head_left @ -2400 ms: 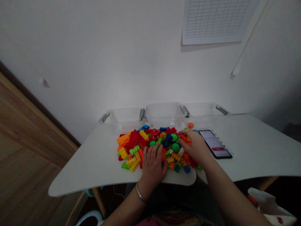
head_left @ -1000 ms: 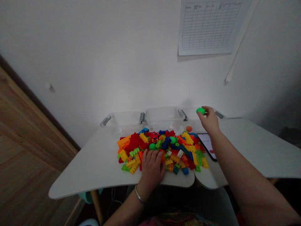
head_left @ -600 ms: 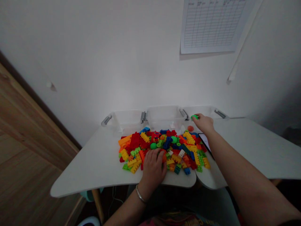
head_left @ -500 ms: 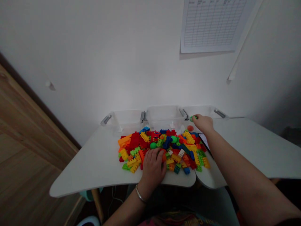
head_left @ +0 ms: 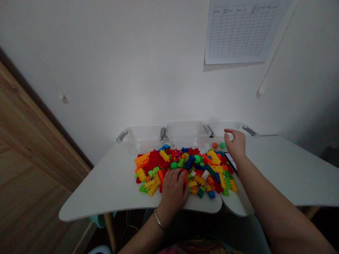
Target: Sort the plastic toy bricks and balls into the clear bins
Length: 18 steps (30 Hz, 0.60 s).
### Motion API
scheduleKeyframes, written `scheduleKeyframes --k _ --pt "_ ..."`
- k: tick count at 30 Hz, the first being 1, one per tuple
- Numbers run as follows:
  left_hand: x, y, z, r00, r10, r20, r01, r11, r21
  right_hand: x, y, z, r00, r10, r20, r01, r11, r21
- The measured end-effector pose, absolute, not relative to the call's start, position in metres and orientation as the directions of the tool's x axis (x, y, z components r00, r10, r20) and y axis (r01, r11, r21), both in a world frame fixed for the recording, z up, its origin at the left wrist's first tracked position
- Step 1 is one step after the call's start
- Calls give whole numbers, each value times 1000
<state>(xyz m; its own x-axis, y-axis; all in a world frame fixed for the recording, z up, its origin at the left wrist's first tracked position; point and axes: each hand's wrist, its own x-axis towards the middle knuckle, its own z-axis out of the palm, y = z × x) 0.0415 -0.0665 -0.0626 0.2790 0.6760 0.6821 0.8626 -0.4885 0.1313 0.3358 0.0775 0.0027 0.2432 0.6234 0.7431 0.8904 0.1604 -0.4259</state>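
My left hand (head_left: 173,187) lies on the near side of a pile of coloured toy building bricks (head_left: 153,160). Its fingers are spread over the bricks, and an orange piece (head_left: 186,177) shows beside the fingertips; I see no clear grip on it. Over the front of the right-hand clear plastic bin, my right hand (head_left: 236,144) hovers with thumb and forefinger apart and nothing between them. A green ball (head_left: 222,145) and an orange ball (head_left: 215,145) sit side by side in that bin. Two more green balls lie among the bricks, one of them a green ball (head_left: 174,165) near my left fingers.
Three clear bins with grey latches stand along the wall: left bin (head_left: 145,131), middle bin (head_left: 184,127), right bin (head_left: 225,127). A phone or tablet (head_left: 231,161) lies under my right wrist. The white table (head_left: 111,187) has a rounded front edge. A printed sheet (head_left: 238,35) hangs above.
My right hand has let go of the green ball, which now rests beside the orange one, and has drawn slightly right. My left hand has stayed on the pile.
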Motion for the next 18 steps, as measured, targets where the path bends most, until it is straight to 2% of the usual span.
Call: scheduleKeyframes --k 2,4,10,14,18 --pt "42 -66 -63 283 678 678 863 -489 128 335 65 -5 285 575 767 872 176 -457" --pt "42 -66 -63 284 676 680 864 -488 124 334 52 -14 260 619 742 881 163 -444" --pt "42 -66 -65 275 670 689 865 -485 126 330 28 -35 198 858 474 962 -78 -260" --pt "42 -66 -64 273 666 694 863 -489 130 325 27 -40 234 904 357 970 -192 -150" --pt "42 -65 -63 275 670 690 865 -486 127 320 33 -40 274 912 305 962 -257 -96"
